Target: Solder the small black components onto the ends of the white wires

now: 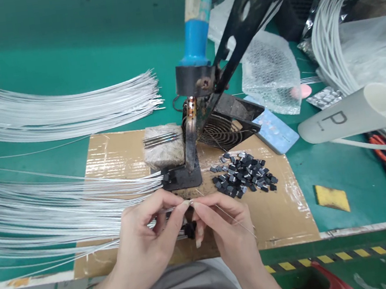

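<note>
My left hand [144, 238] is closed in a pinch on a white wire [169, 209], over the front of the cardboard. Fingertip to fingertip with it, my right hand [230, 227] is also closed; a thin silvery wire [235, 220] runs slantwise through its fingers. The tiny part where the fingertips meet is mostly hidden. Below and between the hands, black connectors [190, 230] sit on wire ends. Just beyond them stands a blue-handled soldering iron [196, 35], tip down in a black stand [236, 39]. A pile of small black connector pieces [243, 174] lies right of the stand.
White wires lie in a far bundle [67, 109] and a near bundle [45, 211]. On the cardboard [283, 213] rest a wrapped block [164, 155] and a small fan [226, 128]. To the right are a blue box [276, 129], a white mug [339, 118] and a yellow sponge [332, 197].
</note>
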Tool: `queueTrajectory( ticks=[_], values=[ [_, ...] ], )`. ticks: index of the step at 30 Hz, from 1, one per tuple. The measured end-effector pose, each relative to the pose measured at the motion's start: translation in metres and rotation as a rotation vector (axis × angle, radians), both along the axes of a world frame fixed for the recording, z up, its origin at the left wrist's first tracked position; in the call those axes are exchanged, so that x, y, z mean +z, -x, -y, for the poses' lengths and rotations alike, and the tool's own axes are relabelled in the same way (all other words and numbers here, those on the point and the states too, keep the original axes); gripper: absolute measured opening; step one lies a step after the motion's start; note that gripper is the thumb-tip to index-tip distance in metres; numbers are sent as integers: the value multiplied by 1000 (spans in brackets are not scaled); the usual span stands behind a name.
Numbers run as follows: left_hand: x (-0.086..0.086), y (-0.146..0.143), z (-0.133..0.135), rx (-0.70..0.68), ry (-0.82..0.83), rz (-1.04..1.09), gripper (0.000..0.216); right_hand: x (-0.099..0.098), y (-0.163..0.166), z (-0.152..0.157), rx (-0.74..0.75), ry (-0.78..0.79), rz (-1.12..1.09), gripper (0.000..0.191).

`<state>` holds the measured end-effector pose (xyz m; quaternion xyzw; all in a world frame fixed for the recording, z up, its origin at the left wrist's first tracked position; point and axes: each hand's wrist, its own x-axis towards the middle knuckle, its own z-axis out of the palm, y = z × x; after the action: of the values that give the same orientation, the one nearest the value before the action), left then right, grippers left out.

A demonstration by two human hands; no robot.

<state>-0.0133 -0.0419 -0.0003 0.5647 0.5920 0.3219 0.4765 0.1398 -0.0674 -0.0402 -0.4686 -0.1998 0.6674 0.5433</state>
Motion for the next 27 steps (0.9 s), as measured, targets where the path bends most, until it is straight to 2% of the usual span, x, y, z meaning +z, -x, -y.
queueTrajectory(
  ticks=[11, 21, 24, 27],
  values=[
    [4, -1, 1, -29, -76, -67, 21, 11, -8, -6, 84, 162, -62, 21],
    [0, -1, 3, -13, -11, -69, 19, 3, -8, -3, 80, 101, -63, 20],
    [-2, -3, 3, -10, -45, -62, 18, 0, -5, -1, 46, 86, -73, 19],
    [-5, -5, 4, 13, -150, -73, 19, 0, -1, 0, 2, 77, -88, 19]
  ],
)
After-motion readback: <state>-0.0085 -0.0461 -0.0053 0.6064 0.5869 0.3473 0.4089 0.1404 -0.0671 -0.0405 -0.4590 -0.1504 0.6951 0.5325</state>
